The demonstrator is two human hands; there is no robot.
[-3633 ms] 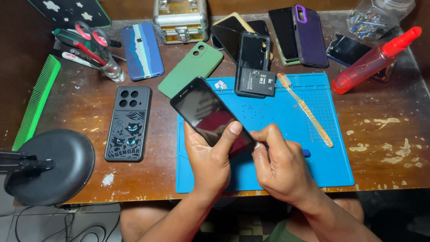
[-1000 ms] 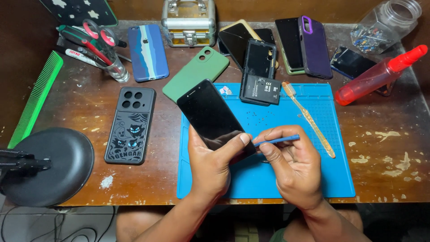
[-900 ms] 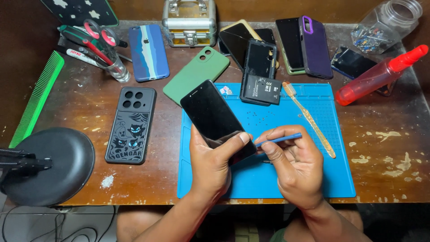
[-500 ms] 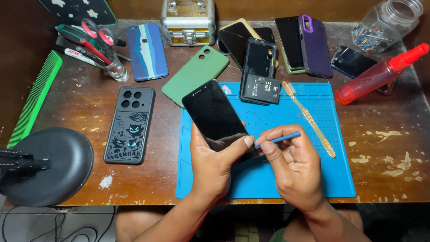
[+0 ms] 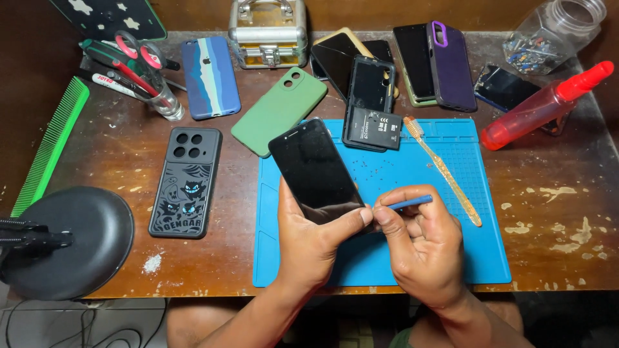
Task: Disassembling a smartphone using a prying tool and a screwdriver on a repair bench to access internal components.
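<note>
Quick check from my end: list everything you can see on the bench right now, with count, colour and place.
phone: 1, black, held over mat
pry tool: 1, blue, at phone's lower right edge
mat: 1, blue, centre
battery: 1, black, mat's top edge
toothbrush: 1, amber, on mat
green case: 1, left of mat
black case: 1, left
striped case: 1, blue, back left
metal box: 1, silver, back
bottle: 1, red, right
jar: 1, clear, back right
comb: 1, green, far left
left hand: holds phone
right hand: holds pry tool
</note>
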